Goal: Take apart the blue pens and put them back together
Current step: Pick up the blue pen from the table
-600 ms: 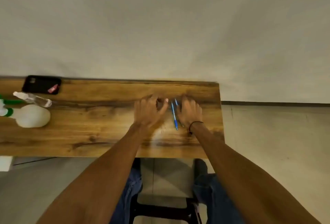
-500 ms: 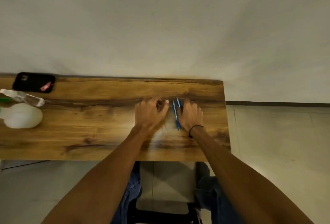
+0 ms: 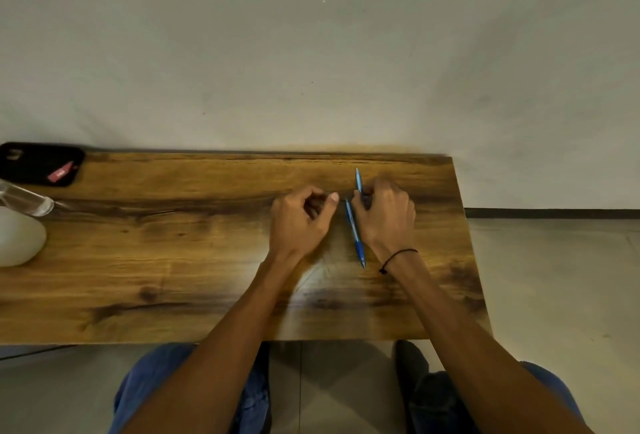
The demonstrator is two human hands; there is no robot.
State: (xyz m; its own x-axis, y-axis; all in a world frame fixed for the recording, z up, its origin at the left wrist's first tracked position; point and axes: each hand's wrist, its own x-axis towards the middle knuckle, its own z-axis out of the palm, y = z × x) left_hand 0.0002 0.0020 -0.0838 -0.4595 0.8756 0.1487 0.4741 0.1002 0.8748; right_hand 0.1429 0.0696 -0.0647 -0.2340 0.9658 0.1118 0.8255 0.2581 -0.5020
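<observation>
Two blue pens are on the wooden table [image 3: 173, 260]. One blue pen [image 3: 355, 236] lies flat between my hands, its tip pointing towards me. My right hand [image 3: 386, 219] has its fingers closed around the second blue pen [image 3: 358, 180], whose far end pokes out past the fingers towards the wall. My left hand [image 3: 299, 222] rests just left of the lying pen with the fingers curled and the thumb stretched towards it. Nothing shows inside that hand.
A black phone [image 3: 38, 163] lies at the table's back left corner. A clear bottle [image 3: 27, 201] and a white rounded bottle [image 3: 17, 236] stand at the left edge. The table's right edge [image 3: 467, 260] is close to my right hand; a wall runs behind.
My right hand has closed on the far pen, which now sticks out further beyond the fingers. My left hand's fingers have curled in. The other pen stays flat.
</observation>
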